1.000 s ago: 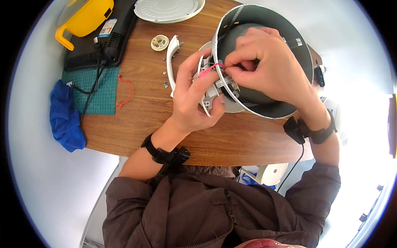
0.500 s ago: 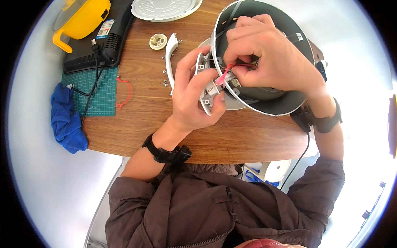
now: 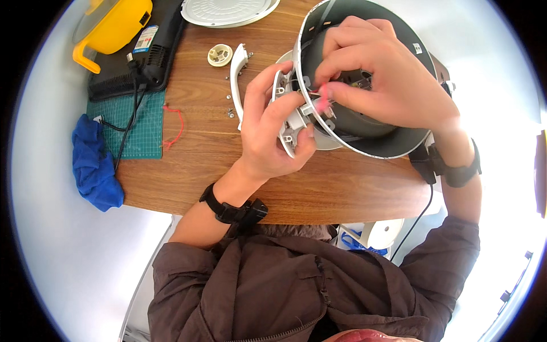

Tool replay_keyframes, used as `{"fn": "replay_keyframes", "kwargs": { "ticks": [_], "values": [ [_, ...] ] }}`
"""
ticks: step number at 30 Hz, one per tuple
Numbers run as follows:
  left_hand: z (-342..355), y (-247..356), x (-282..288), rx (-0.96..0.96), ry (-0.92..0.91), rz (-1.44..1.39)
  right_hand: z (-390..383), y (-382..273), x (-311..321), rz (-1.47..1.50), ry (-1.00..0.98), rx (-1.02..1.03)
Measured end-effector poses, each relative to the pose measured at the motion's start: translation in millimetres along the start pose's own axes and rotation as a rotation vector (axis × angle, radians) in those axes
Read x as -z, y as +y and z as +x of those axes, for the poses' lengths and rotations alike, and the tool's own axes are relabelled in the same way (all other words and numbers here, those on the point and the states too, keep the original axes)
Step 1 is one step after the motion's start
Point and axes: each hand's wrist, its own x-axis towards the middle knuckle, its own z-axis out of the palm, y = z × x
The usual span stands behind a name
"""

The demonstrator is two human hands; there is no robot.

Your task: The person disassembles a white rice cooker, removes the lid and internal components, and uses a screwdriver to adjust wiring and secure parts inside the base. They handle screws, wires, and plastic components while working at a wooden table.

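Note:
A round metal shell (image 3: 393, 139) with a dark grey inside lies tilted with its opening facing me. My left hand (image 3: 259, 137) is closed around a white plastic housing (image 3: 293, 121) with screw posts, against the shell's left rim. My right hand (image 3: 387, 77) reaches into the shell, thumb and forefinger pinched on a red wire (image 3: 323, 100). The wire is blurred by motion, and its far end is hard to make out. Small parts behind the right fingers are partly hidden.
Left of my hands are a curved white handle (image 3: 236, 80), a cream round knob (image 3: 219, 55), loose screws and a red wire piece (image 3: 181, 128). Farther left are a green cutting mat (image 3: 145, 134), blue cloth (image 3: 94, 171), black appliance (image 3: 108, 82) and yellow pot (image 3: 122, 31). A white lid (image 3: 228, 11) lies behind.
My right hand and the red wire have shifted slightly right; the wire has come off the white housing and now hangs inside the shell's rim. My left hand keeps its grip.

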Motion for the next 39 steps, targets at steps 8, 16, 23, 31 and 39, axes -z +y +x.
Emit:
{"fn": "replay_keyframes", "kwargs": {
  "ticks": [8, 16, 23, 31, 39],
  "values": [
    [-1, -1, -3, 0.002, 0.034, -0.002, 2, 9, -6, 0.041, -0.022, 0.038],
    [-3, 3, -2, 0.024, -0.024, 0.036, -2, 8, -1, -0.103, 0.274, -0.034],
    [-5, 1, 0, 0.02, -0.039, 0.041, -7, 16, 25, -0.066, 0.114, 0.043],
    [0, 4, -2, 0.022, -0.013, 0.019, -15, 36, 28, -0.253, 0.135, -0.058],
    [-3, 2, -2, 0.015, -0.025, 0.032, -29, 29, 25, -0.172, 0.191, -0.077]
  ]
}}
